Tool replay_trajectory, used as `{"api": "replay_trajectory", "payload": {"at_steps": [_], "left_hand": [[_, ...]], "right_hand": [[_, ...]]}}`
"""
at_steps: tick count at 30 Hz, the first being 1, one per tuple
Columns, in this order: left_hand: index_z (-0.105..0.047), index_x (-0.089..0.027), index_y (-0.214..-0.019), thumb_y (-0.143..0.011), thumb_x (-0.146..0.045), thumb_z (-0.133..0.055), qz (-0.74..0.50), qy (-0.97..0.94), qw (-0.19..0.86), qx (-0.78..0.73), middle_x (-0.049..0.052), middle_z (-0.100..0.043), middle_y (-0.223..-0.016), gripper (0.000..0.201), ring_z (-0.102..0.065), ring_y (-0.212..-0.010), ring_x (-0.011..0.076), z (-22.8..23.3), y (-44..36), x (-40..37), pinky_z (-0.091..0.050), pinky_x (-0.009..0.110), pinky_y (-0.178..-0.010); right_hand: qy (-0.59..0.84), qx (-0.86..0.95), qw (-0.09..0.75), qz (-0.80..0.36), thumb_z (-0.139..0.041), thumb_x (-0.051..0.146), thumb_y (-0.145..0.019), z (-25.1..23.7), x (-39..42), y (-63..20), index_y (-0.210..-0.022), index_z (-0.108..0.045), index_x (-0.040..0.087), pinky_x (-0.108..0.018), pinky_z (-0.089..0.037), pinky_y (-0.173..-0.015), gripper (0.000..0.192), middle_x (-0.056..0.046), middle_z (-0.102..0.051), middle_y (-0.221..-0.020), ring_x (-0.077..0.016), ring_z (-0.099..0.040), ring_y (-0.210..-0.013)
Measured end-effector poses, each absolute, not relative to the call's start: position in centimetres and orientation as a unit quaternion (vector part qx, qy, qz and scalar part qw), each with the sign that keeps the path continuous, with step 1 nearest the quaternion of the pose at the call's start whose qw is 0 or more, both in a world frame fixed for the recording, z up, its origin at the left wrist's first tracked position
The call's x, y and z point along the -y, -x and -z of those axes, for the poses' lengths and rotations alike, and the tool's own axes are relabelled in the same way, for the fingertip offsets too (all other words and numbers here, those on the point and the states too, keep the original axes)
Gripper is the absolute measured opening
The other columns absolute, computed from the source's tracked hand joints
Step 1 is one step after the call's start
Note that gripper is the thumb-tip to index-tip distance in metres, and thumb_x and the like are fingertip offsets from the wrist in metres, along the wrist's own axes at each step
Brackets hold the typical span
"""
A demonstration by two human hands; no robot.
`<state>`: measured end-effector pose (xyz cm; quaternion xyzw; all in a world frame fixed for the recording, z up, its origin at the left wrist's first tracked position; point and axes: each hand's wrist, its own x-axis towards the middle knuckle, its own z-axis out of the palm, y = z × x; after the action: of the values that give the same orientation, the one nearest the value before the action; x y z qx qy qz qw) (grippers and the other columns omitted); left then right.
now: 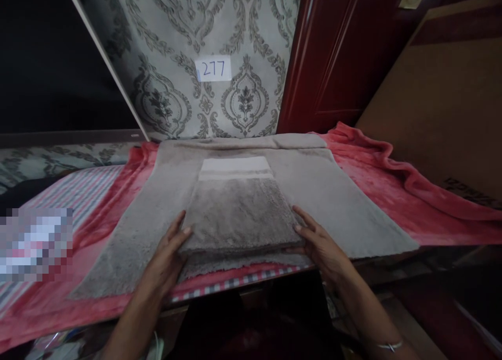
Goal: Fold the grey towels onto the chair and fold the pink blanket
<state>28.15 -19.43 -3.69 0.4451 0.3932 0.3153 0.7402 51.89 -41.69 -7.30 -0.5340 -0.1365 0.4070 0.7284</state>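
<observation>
A folded gray towel lies in the middle, on top of a big gray cloth. The towel is fuzzy, and it has a white band across its far end. Its near edge is thick, with soft layers one on top of another. The left hand is at the left side of the towel. Its thumb and pointing finger are apart, and their tips are right by the towel's edge. The right hand is at the right side, touching the edge near the front corner. Its fingers are spread, but I cannot tell if they pinch the towel, because some of them are partly hidden. A shiny bracelet is on the right wrist.

The big gray cloth is spread out flat, with a puffy fold along its back. Under it is a pink blanket, which sticks out on both sides and is bunched up on the right. A striped cloth shows at the left. Behind, a paper saying 277 is on the patterned wall. A big brown box is at the right
</observation>
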Motion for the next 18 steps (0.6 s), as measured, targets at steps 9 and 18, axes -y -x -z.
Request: {"api": "replay_trajectory", "payload": {"at_steps": [9,18], "left_hand": [[-0.070,-0.022,-0.097,-0.054,-0.023,-0.090,-0.304,-0.351,0.792,-0.398,0.007,-0.076,-0.105,0.048,-0.070,-0.106,0.0317,3.6,-28.6,20.6,-0.065,0.036,-0.074],[-0.066,-0.028,-0.127,-0.058,-0.011,-0.082,-0.384,-0.379,0.760,-0.363,0.003,-0.071,-0.123,0.073,-0.071,-0.087,0.0185,-1.2,-29.3,20.9,-0.061,0.021,-0.060]], "right_hand": [[0.539,0.140,0.723,-0.408,-0.082,0.039,-0.073,7.3,40.3,-52.8,-0.141,-0.052,0.033,-0.045,-0.049,-0.108,0.074,-0.003,-0.049,-0.154,-0.0248,-0.055,-0.131],[0.500,0.191,0.731,-0.423,-0.084,0.034,-0.071,1.9,39.6,-51.9,-0.119,-0.071,0.025,-0.024,-0.054,-0.051,0.051,-0.001,-0.072,-0.091,-0.0155,-0.065,-0.067]]}}
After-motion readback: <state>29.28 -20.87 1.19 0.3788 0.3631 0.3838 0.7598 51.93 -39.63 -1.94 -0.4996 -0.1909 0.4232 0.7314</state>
